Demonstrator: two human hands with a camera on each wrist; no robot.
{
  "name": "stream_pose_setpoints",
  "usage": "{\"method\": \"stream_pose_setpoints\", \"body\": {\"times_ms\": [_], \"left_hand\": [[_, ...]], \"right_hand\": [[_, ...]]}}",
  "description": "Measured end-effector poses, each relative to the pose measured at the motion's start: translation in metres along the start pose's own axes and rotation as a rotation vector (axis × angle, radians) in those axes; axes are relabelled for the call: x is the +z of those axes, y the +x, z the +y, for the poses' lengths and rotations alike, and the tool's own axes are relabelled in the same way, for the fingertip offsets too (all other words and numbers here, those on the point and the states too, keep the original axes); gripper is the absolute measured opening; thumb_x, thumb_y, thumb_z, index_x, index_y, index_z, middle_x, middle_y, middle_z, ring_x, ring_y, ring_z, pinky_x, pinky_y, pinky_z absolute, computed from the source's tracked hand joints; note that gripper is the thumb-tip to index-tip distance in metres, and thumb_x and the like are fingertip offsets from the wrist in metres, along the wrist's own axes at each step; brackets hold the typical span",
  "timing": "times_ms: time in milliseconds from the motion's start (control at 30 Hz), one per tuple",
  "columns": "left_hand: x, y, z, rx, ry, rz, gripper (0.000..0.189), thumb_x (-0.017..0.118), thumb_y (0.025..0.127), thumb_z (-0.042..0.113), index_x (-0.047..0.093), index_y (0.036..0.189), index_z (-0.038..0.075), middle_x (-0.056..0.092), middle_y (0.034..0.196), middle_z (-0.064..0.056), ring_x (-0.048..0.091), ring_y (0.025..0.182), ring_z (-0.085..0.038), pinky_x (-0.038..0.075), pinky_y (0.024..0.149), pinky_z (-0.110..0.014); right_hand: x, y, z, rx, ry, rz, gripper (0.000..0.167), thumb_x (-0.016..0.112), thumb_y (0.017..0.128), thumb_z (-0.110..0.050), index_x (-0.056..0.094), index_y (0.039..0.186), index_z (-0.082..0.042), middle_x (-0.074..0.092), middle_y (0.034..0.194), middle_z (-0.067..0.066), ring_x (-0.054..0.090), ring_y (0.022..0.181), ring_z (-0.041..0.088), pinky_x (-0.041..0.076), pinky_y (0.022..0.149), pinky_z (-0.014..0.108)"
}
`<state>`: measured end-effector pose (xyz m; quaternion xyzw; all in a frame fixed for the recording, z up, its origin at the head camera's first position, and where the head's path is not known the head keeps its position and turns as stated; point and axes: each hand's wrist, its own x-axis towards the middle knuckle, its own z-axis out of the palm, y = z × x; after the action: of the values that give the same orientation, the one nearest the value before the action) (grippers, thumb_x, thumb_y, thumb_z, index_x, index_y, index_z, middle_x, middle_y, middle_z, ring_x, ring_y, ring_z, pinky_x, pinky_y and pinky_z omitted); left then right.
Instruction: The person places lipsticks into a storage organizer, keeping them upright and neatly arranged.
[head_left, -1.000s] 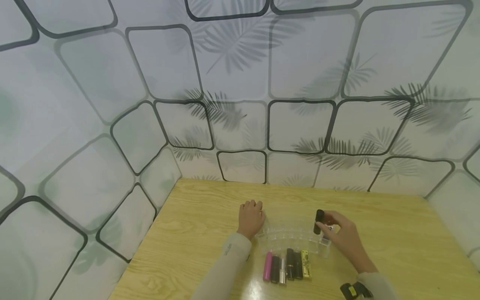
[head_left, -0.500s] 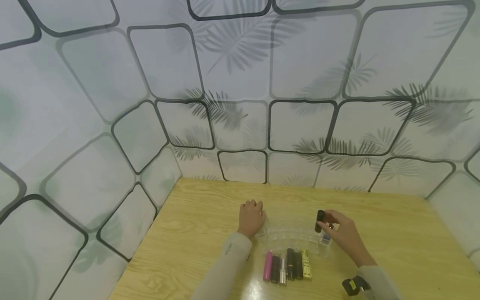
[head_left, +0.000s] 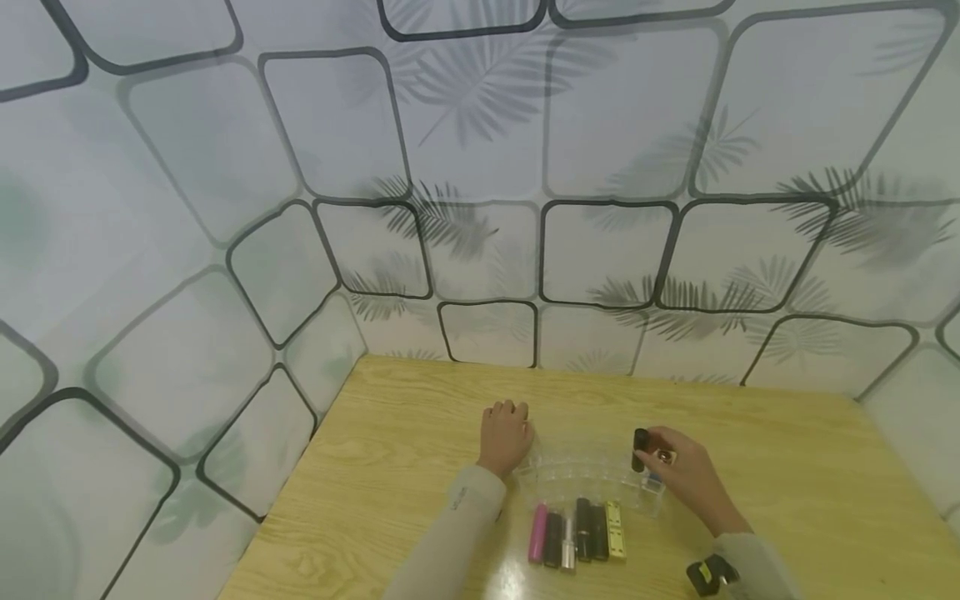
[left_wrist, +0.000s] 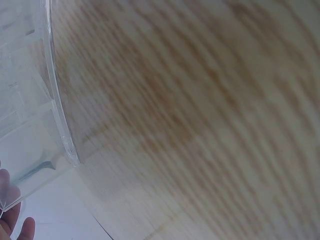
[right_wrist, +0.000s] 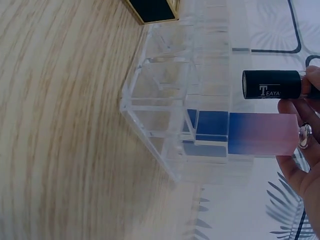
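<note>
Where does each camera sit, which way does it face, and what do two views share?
Head: on the head, facing forward and down at the yellow wood-grain table and grey leaf-patterned wall; left hand, right hand and pale sleeves show.
Left wrist: on that wrist, facing the table and part of a clear plastic organizer; fingertips at lower left.
Right wrist: on that wrist, facing the organizer and a black cylindrical tube; fingers at right edge.
Head and right wrist share the tube, organizer and right hand.
</note>
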<state>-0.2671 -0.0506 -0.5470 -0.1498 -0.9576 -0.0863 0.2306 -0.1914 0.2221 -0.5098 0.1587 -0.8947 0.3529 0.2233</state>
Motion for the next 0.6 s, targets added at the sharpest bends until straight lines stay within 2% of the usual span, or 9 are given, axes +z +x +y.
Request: {"method": "stream_pose_setpoints", "body": {"times_ms": [133, 367, 600], "left_hand": [[0.0004, 0.0001, 0.0000, -0.005, 0.004, -0.010, 0.014, 0.060, 0.085, 0.026, 0.063, 0.093, 0.016, 0.061, 0.084, -0.001, 0.056, 0.078, -0.016, 0.047, 0.076, -0.035], [0.0014, 0.0000, -0.0004, -0.003, 0.011, -0.018, 0.012, 0.059, 0.086, 0.026, 0.063, 0.092, 0.016, 0.061, 0.084, 0.000, 0.056, 0.079, -0.016, 0.047, 0.077, -0.034], [0.0033, -0.0001, -0.0004, 0.007, 0.008, -0.007, 0.010, 0.059, 0.086, 0.026, 0.060, 0.086, 0.016, 0.059, 0.081, 0.001, 0.056, 0.077, -0.016, 0.047, 0.076, -0.035]], "right_hand": [[0.0015, -0.0013, 0.0004, 0.003, 0.001, -0.007, 0.028, 0.076, 0.069, 0.000, 0.065, 0.095, 0.000, 0.062, 0.072, -0.002, 0.046, 0.062, -0.007, 0.043, 0.053, 0.017], [0.0049, -0.0026, 0.0048, -0.020, -0.060, -0.017, 0.028, 0.077, 0.069, -0.001, 0.065, 0.093, -0.004, 0.063, 0.074, -0.003, 0.048, 0.066, -0.008, 0.047, 0.056, 0.019], [0.0038, -0.0009, 0.0030, -0.008, -0.048, -0.050, 0.027, 0.076, 0.071, -0.002, 0.065, 0.095, -0.006, 0.063, 0.077, -0.005, 0.050, 0.068, -0.006, 0.047, 0.056, 0.020]]}}
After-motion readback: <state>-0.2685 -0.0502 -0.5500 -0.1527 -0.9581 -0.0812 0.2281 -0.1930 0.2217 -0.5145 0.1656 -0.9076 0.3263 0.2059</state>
